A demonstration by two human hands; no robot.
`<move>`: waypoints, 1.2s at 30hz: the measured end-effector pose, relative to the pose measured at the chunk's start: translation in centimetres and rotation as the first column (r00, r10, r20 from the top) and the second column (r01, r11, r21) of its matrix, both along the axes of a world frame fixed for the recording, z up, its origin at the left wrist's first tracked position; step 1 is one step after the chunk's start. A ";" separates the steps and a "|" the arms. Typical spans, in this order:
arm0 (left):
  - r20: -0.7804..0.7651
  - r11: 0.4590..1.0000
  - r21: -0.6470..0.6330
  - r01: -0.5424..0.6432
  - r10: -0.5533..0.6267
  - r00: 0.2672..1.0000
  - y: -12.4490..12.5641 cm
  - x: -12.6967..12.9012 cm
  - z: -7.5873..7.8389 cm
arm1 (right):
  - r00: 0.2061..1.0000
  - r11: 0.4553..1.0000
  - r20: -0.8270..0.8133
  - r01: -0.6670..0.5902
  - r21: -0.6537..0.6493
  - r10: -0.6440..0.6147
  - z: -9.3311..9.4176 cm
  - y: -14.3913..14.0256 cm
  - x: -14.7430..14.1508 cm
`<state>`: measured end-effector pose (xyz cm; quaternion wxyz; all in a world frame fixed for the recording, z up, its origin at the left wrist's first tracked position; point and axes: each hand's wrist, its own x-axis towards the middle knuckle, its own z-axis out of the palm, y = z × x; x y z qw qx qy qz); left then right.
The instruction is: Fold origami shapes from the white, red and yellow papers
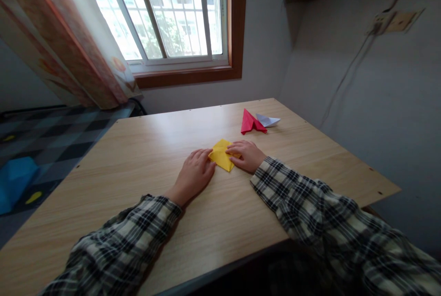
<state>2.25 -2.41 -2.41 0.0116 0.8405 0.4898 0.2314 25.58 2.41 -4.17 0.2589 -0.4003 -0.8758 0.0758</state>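
A folded piece of yellow paper (222,154), roughly diamond-shaped with creases across it, lies on the wooden table (165,149). My left hand (196,169) grips its left corner between thumb and fingers. On the opposite side, my right hand (247,154) has its fingers bent over the right part of the paper, thumb at the lower edge, hiding that corner. Both hands rest low against the tabletop.
Behind my right hand stand a red folded-paper shape (252,122) and a white paper boat (269,120), close together. A blue object (17,179) lies on the checked bed cover (69,133) at the left. A barred window (172,15) is beyond the table.
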 end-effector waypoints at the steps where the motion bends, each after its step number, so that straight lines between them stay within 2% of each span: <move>1: 0.016 1.000 0.009 0.006 -0.006 1.000 0.0 0.0 0.1 | 1.000 1.000 -0.002 0.002 -0.005 -0.002 -0.1 0.0 0.0; 8: 0.083 0.999 0.035 0.006 -0.009 0.996 0.0 0.0 0.1 | 1.000 0.998 -0.009 0.026 -0.065 -0.027 0.0 0.0 0.0; 16: 0.100 0.999 0.031 0.009 -0.012 0.995 0.3 -0.2 0.3 | 0.998 0.995 -0.005 -0.070 -0.071 0.070 0.3 -0.4 0.1; 26: 0.122 0.999 0.042 0.019 -0.024 0.992 0.2 -0.1 0.4 | 0.987 0.987 -0.020 -0.158 -0.041 0.157 -0.6 -0.1 -0.2; 36: 0.089 0.998 0.025 0.058 -0.060 0.994 0.0 -0.1 0.5 | 0.981 0.981 -0.054 -0.187 -0.049 0.184 0.2 -0.5 -0.3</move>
